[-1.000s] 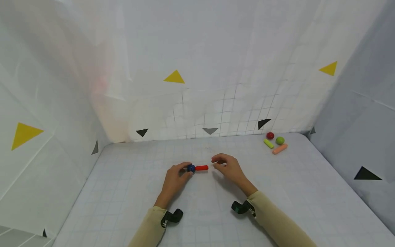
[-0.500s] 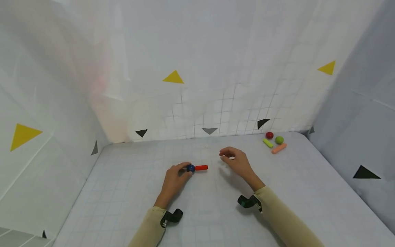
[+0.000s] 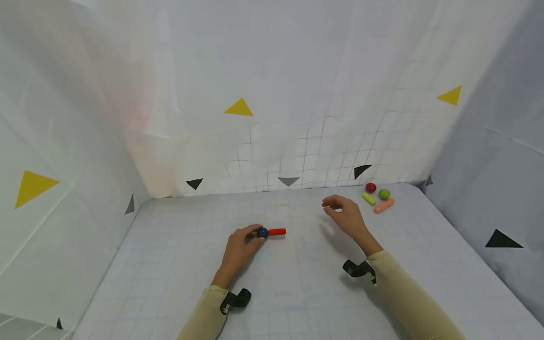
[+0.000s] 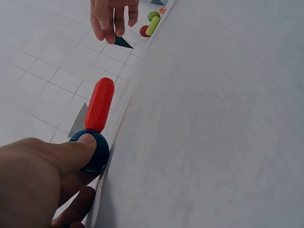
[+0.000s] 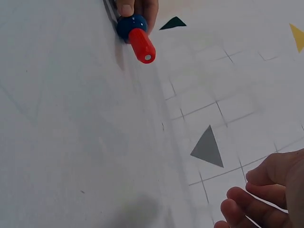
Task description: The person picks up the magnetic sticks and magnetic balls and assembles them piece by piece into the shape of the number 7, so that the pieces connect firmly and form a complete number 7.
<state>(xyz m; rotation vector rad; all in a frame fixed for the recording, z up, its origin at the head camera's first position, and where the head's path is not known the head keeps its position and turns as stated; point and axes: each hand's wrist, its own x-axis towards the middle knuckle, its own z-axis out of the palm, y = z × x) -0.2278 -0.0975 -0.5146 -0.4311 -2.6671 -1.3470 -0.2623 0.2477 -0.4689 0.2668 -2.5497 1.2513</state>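
My left hand (image 3: pixel 239 249) pinches a blue ball (image 3: pixel 262 232) between thumb and fingers, low over the white table. A red ribbed rod (image 3: pixel 277 232) is joined to the ball and points right; in the right wrist view a pale dot marks the rod's free end. Over the table to the right, my right hand (image 3: pixel 346 217) holds nothing, its fingers loosely bent. It is nearest to a group of small pieces at the back right: a red ball (image 3: pixel 370 187), a green ball (image 3: pixel 384 194), a lime rod (image 3: pixel 368 198) and an orange rod (image 3: pixel 384 205).
The white table (image 3: pixel 297 293) is bounded by a back wall (image 3: pixel 272 151) with drawn grid lines and coloured triangles. Side walls stand left and right (image 3: pixel 488 189). Each sleeve carries a black wrist camera (image 3: pixel 359 269).
My right hand has moved away from the red rod, to the right and toward the back, nearer the loose pieces. The left hand keeps holding the blue ball in place.
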